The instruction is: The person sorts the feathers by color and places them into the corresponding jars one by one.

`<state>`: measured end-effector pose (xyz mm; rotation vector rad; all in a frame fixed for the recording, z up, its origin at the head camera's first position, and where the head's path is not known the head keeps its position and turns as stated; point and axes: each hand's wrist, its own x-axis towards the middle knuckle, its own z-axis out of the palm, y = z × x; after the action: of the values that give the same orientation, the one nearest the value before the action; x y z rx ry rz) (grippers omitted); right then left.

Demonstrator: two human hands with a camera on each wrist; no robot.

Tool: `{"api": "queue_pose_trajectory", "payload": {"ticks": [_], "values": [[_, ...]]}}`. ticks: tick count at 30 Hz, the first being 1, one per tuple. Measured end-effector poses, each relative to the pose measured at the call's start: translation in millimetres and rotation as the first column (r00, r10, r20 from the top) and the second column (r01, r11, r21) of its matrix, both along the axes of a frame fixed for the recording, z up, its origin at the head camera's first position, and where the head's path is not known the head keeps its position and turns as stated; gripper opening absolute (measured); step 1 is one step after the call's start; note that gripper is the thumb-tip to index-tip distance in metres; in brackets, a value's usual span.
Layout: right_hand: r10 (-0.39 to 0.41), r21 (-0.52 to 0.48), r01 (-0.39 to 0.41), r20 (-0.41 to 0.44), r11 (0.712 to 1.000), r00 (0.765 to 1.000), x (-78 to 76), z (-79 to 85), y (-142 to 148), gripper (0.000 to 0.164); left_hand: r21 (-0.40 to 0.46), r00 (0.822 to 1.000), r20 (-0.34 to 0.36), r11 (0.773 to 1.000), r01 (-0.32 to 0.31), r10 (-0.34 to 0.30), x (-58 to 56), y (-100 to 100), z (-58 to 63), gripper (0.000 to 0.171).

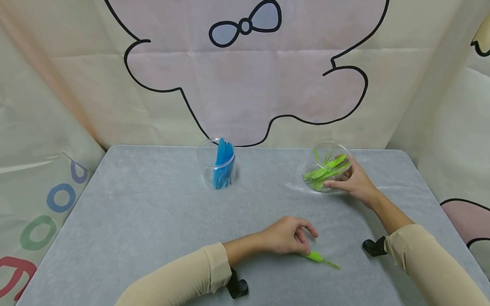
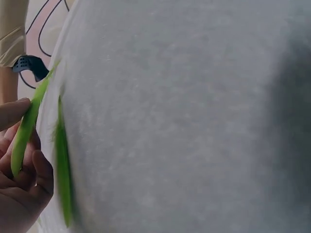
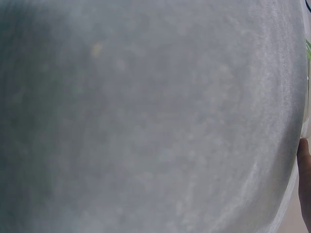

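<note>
My left hand (image 1: 284,235) pinches a bright green feather (image 2: 29,121) low over the middle of the table. A second green feather (image 2: 62,170) lies on the cloth beside it in the left wrist view; the head view shows green feather (image 1: 316,256) below the fingertips, its quill pointing right. At the back right, my right hand (image 1: 356,183) grips the side of a clear plastic cup (image 1: 310,167) with several green feathers (image 1: 324,173) inside. The right wrist view catches just a fingertip (image 3: 304,160) at its right edge.
Another clear cup (image 1: 205,162) stands at the back left with several blue feathers (image 1: 224,163) upright in it. Grey cloth covers the table (image 1: 152,213). A printed backdrop (image 1: 240,79) hangs right behind the table's back edge.
</note>
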<state>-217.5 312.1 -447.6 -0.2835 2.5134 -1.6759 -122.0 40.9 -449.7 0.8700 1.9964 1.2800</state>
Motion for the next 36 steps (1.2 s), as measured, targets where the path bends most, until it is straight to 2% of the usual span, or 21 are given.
{"api": "queue_pose_trajectory", "payload": {"ticks": [5, 9, 13, 15, 18, 25, 29, 36], "values": [[0.015, -0.013, -0.016, -0.022, 1.0, 1.0, 0.1, -0.9, 0, 0.086, 0.093, 0.999, 0.038, 0.995, -0.034, 0.03, -6.2, 0, 8.8, 0.03], [0.028, -0.014, -0.028, -0.041, 0.999, 0.999, -0.3, -2.0, 0, 0.084, 0.165, 0.996, 0.049, 0.982, -0.088, 0.081, -14.3, -2, 19.2, 0.032], [0.03, -0.006, -0.03, -0.054, 1.0, 0.998, -0.3, -3.5, 1, 0.082, 0.227, 0.988, 0.034, 0.962, -0.154, 0.15, -24.4, -4, 32.1, 0.033], [0.031, -0.003, -0.031, -0.053, 1.0, 0.998, -0.5, -4.0, 1, 0.08, 0.271, 0.982, 0.056, 0.943, -0.191, 0.182, -30.2, -5, 38.7, 0.033], [0.025, -0.004, -0.025, -0.045, 1.0, 0.999, -0.7, -4.0, 1, 0.08, 0.334, 0.966, 0.125, 0.907, -0.257, 0.228, -40.8, -6, 47.1, 0.034], [-0.002, 0.016, 0.003, -0.042, 1.0, 0.999, -0.6, -3.2, 1, 0.081, 0.393, 0.904, 0.28, 0.821, -0.415, 0.323, -64.3, -5, 63.8, 0.034], [0.016, 0.029, -0.015, -0.041, 0.999, 0.999, -0.3, -2.0, 1, 0.082, 0.401, 0.882, 0.311, 0.792, -0.461, 0.355, -73.7, -2, 70.1, 0.032], [0.013, 0.05, -0.012, -0.012, 0.999, 1.0, -0.6, 0.6, 1, 0.092, 0.406, 0.863, 0.29, 0.764, -0.502, 0.413, -87.9, 9, 78.6, 0.038]]}}
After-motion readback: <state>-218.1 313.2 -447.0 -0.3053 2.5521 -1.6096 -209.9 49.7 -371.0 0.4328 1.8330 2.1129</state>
